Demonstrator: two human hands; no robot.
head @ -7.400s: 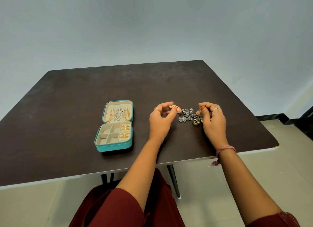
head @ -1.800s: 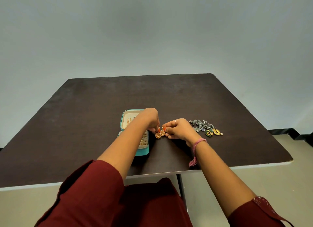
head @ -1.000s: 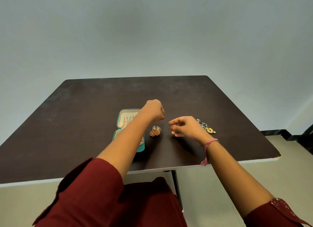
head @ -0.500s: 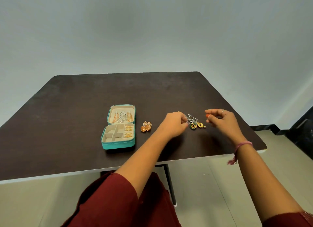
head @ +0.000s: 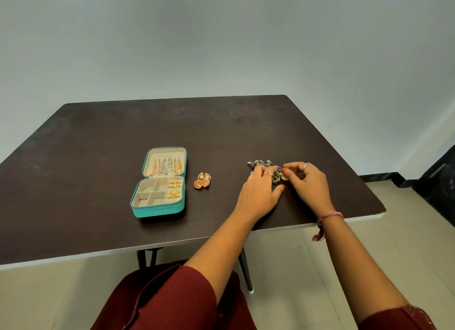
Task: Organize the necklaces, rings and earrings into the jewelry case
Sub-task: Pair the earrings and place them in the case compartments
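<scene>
A matching pair should be teased out of the earring pile (head: 269, 168) one piece at a time, so that hooks are not dragged along. The pile (silver, gold and green pieces) is covered by the left hand (head: 258, 192), fingers laid flat, and pinched at by the right hand (head: 310, 184). The teal jewelry case (head: 158, 182) is left open well apart, two orange earrings (head: 202, 181) beside it.
</scene>
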